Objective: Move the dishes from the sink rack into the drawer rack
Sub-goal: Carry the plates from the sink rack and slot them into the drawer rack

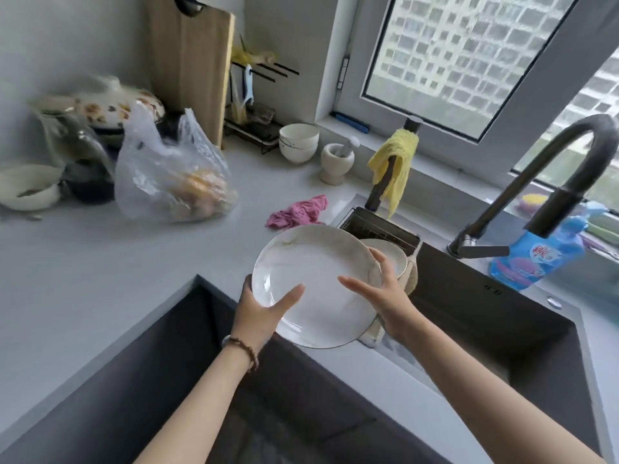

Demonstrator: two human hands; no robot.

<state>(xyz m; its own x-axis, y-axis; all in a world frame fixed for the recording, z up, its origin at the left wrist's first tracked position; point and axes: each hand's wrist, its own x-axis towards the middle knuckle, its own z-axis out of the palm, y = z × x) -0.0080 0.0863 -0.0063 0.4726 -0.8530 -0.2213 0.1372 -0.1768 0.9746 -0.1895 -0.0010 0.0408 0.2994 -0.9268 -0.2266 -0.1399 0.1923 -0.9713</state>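
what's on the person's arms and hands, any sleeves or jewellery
No sleeves show: both forearms are bare. At the wrist of the left hand sit a brown beaded bracelet and a pale band beside it. The right hand and its wrist wear nothing; no rings are visible.

The plate [315, 262] is showing white with faint marbling and a gold rim; the rag [298, 213] is looking pink, the cloth [395, 162] yellow, the soap bottle [536, 259] blue.
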